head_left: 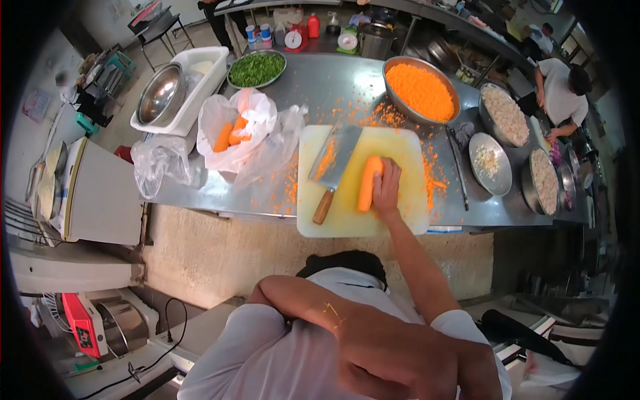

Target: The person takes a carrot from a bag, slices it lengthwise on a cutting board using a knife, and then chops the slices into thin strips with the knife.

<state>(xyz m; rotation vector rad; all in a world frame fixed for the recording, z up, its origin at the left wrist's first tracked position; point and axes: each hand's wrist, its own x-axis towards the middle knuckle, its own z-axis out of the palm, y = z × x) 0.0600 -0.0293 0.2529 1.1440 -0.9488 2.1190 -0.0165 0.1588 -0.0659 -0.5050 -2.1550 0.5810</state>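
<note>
My right hand (387, 185) grips a thick peeled carrot (368, 180) from its right side, on the yellow-stained cutting board (407, 217). To the left of the carrot a cleaver (340, 160) lies flat, with orange shreds on its blade and its wooden handle towards me. My left hand (407, 353) is raised close to the camera, across my chest near the right shoulder. It shows large, and its fingers are hidden. More carrots (230, 137) sit in a white plastic bag (260, 110) left of the board.
Chopped carrot fills a metal bowl (420, 93) behind the board; bits litter the steel table (320, 80). Chopped greens (257, 69), a white tub (217, 60) and a dark rod (459, 167) lie around. Bowls of pale pieces (505, 113) stand right, near a co-worker (560, 93).
</note>
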